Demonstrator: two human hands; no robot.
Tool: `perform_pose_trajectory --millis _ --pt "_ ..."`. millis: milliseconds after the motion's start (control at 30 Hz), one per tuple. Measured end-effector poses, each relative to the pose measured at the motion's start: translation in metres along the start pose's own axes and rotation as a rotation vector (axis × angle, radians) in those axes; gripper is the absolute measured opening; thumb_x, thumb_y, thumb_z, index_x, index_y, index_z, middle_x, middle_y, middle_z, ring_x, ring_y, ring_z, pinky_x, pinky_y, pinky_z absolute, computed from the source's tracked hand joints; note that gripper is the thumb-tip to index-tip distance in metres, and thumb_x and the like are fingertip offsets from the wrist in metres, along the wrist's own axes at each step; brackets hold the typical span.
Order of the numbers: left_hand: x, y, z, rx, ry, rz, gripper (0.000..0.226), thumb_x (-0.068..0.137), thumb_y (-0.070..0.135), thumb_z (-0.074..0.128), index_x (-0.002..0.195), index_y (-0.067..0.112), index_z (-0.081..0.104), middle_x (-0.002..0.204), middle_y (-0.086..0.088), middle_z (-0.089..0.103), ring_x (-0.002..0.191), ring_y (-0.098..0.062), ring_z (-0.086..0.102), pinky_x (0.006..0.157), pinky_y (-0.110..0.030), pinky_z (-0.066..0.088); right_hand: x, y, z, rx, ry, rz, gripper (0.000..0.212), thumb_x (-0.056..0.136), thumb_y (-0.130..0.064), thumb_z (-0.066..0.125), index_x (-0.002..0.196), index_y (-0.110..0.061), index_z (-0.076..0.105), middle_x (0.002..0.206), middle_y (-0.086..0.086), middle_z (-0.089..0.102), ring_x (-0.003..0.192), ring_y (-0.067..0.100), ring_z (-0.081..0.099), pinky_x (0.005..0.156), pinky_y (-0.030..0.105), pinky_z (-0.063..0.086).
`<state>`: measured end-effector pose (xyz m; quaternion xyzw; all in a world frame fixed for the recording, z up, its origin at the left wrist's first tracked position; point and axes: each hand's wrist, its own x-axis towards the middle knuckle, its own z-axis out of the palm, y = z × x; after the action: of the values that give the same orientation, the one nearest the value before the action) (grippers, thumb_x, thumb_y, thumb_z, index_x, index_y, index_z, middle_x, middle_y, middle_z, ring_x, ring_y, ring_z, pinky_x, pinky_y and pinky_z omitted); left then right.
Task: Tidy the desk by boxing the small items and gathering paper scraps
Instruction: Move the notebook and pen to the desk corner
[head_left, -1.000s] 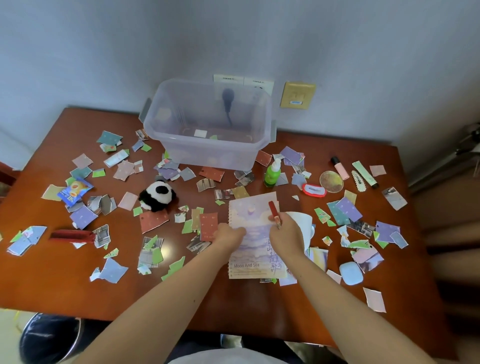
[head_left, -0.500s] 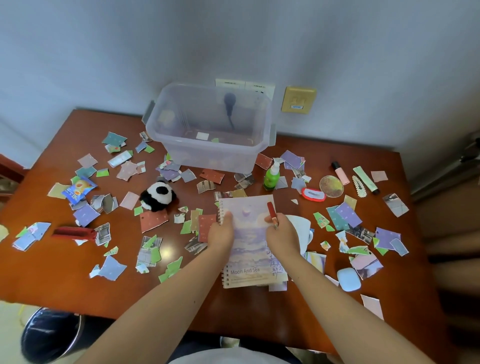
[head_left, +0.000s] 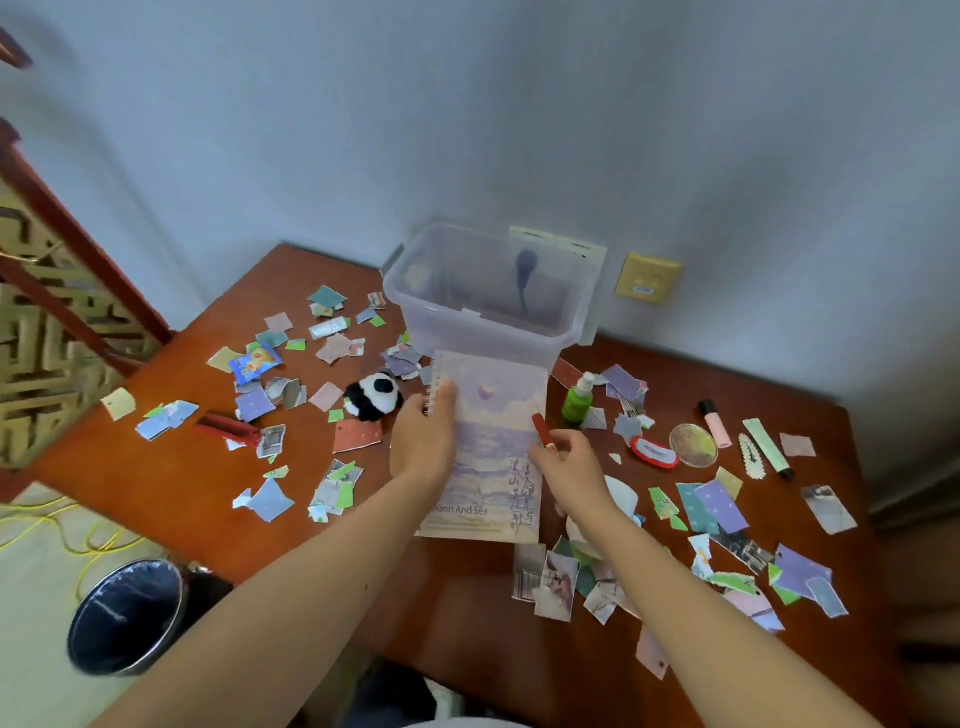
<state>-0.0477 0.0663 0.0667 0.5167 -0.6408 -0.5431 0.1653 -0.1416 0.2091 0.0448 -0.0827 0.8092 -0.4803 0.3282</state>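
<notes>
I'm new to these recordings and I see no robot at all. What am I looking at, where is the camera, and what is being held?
There is no machine here. A person works with two bare hands, filmed by one wide-angle camera worn on the head. It looks forward and down over the arms, which is why the edges of the picture bend.

The left hand grips a notebook by its spiral edge and holds it up in front of the clear box. The right hand pinches a red pen beside the notebook's right edge.

Paper scraps lie all over the desk, along with a panda plush, a green spray bottle and other small items. A bin stands on the floor to the left.
</notes>
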Motion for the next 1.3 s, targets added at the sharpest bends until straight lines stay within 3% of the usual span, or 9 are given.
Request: perform_pose_trajectory --millis 133,267,400,567,733,833,967,1167,1300 --pt "-0.003 0.006 -0.014 -0.063 0.046 0.007 0.065 0.088 0.067 0.04 0.11 0.01 0.062 0.103 -0.006 0.065 0.093 -0.025 0.061 0.074 -0.037 0.045 -0.01 -0.013 -0.004 -0.038 -0.091 -0.075 0.026 0.094 -0.038 0.056 0.097 -0.012 0.061 0.083 0.004 0.062 0.054 0.009 0.046 0.039 0.017 0.03" --pt "-0.007 0.005 -0.032 -0.09 0.075 -0.03 0.049 0.095 0.057 0.041 0.09 0.012 0.059 0.092 -0.007 0.061 0.086 -0.025 0.058 0.07 -0.034 0.039 -0.018 -0.024 0.001 -0.04 -0.099 -0.122 0.036 0.091 -0.037 0.061 0.066 -0.012 0.052 0.054 -0.001 0.046 0.044 0.01 0.039 0.046 0.028 0.029" --pt "0.002 0.007 -0.054 -0.175 -0.044 -0.168 0.05 0.089 0.048 0.05 0.115 0.006 0.057 0.106 -0.012 0.063 0.097 -0.032 0.062 0.09 -0.041 0.051 -0.021 -0.034 0.019 0.035 -0.161 -0.131 0.028 0.091 -0.031 0.06 0.081 -0.005 0.06 0.077 0.018 0.067 0.064 0.021 0.061 0.059 0.032 0.04" --pt "0.024 0.021 -0.088 -0.183 -0.101 -0.182 0.034 0.083 0.021 0.054 0.113 0.005 0.047 0.087 -0.012 0.053 0.072 -0.027 0.054 0.061 -0.029 0.042 -0.015 -0.059 0.047 0.013 -0.209 -0.148 0.021 0.095 -0.024 0.05 0.082 -0.008 0.056 0.071 0.006 0.064 0.055 0.015 0.06 0.047 0.027 0.043" --pt "0.068 0.032 -0.124 -0.214 -0.088 -0.107 0.016 0.083 0.011 0.055 0.098 0.015 0.054 0.086 -0.007 0.057 0.077 -0.028 0.057 0.068 -0.034 0.048 0.003 -0.097 0.083 0.051 -0.209 -0.172 0.018 0.1 -0.02 0.046 0.1 -0.008 0.059 0.077 0.006 0.065 0.048 0.005 0.058 0.038 0.015 0.037" --pt "0.109 0.035 -0.151 -0.17 -0.091 -0.08 0.03 0.078 0.02 0.059 0.108 0.015 0.057 0.099 -0.005 0.063 0.093 -0.029 0.063 0.084 -0.042 0.054 0.023 -0.127 0.119 0.04 -0.161 -0.224 0.02 0.099 -0.025 0.046 0.098 -0.008 0.057 0.088 0.012 0.068 0.067 0.017 0.063 0.052 0.024 0.044" --pt "0.176 0.039 -0.193 -0.085 -0.144 -0.048 0.022 0.085 0.019 0.058 0.105 0.01 0.06 0.096 -0.004 0.063 0.084 -0.022 0.063 0.063 -0.03 0.05 0.059 -0.167 0.18 0.047 -0.132 -0.217 0.025 0.097 -0.025 0.046 0.101 -0.005 0.059 0.098 0.019 0.069 0.091 0.035 0.067 0.072 0.041 0.051" --pt "0.272 0.043 -0.253 -0.007 -0.167 -0.014 0.03 0.085 0.019 0.064 0.113 0.013 0.055 0.103 -0.004 0.064 0.08 -0.016 0.063 0.061 -0.024 0.047 0.106 -0.22 0.272 0.066 -0.077 -0.187 0.02 0.098 -0.02 0.047 0.079 -0.021 0.05 0.082 0.004 0.064 0.071 0.016 0.06 0.055 0.024 0.041" --pt "0.327 0.044 -0.281 -0.006 -0.174 -0.041 0.036 0.081 0.022 0.066 0.115 0.017 0.056 0.104 -0.002 0.067 0.089 -0.022 0.067 0.083 -0.039 0.057 0.134 -0.245 0.321 0.053 -0.074 -0.138 0.018 0.096 -0.022 0.048 0.08 -0.017 0.048 0.076 0.004 0.061 0.065 0.017 0.056 0.053 0.027 0.037"
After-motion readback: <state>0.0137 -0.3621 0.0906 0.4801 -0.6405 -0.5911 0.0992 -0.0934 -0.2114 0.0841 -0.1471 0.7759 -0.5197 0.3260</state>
